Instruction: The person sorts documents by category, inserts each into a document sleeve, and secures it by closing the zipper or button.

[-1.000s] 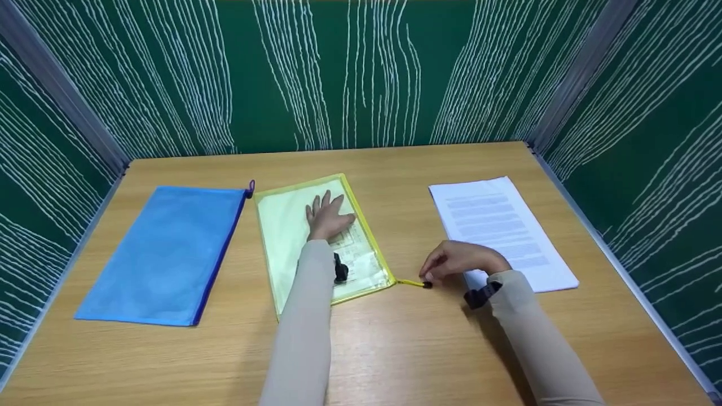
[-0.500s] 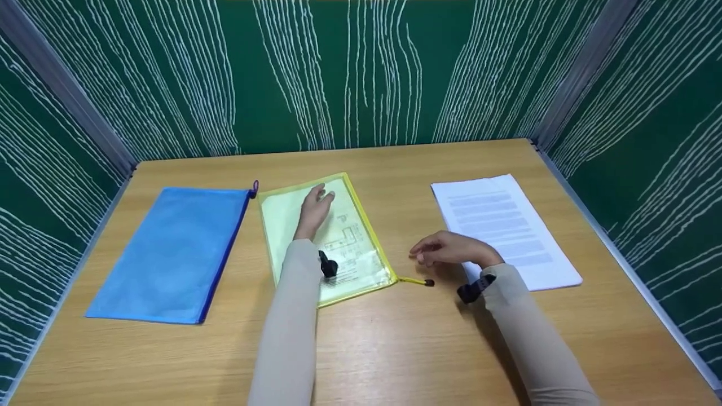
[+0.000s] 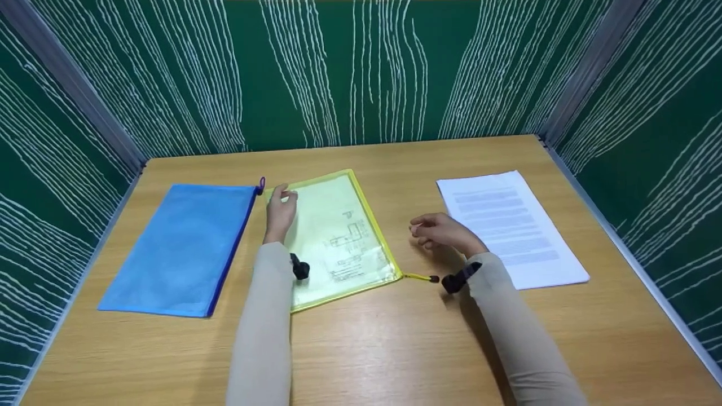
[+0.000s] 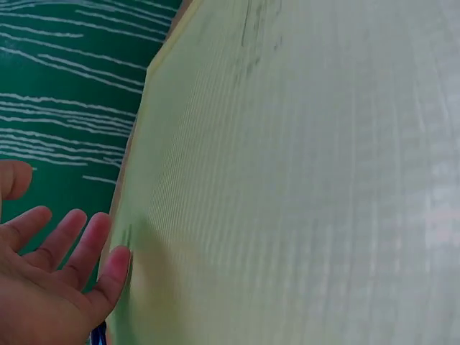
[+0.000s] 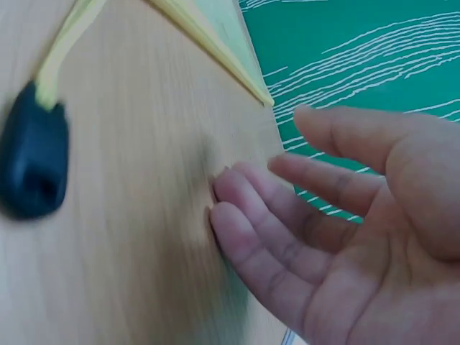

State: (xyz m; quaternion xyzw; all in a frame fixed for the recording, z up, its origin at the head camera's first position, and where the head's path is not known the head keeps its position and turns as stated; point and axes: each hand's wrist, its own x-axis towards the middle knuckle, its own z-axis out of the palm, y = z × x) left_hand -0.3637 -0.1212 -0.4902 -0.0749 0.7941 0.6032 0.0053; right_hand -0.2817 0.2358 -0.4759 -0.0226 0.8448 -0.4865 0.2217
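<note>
A yellow-edged clear zip folder [image 3: 321, 225] lies mid-table, with a printed sheet showing through it. Over its upper left corner is my left hand [image 3: 281, 211]; the left wrist view shows its fingers [image 4: 86, 248] relaxed and holding nothing, the little finger beside the folder's surface. Right of the folder, above bare wood, hovers my right hand [image 3: 443, 231], its fingers [image 5: 259, 244] loosely bent around nothing. Close to it lies the folder's yellow zip cord with a black end [image 5: 32, 154], apart from the fingers.
On the left lies a blue zip folder [image 3: 180, 248] with a dark blue edge and a purple loop [image 3: 262, 183]. A stack of printed white paper [image 3: 516, 231] lies to the right, partly behind the right wrist. Green walls [image 3: 389, 67] with white lines enclose the table.
My right hand has let go of the black zip-cord end and moved up from it. My left hand has lifted off the folder's middle and shifted left to its corner.
</note>
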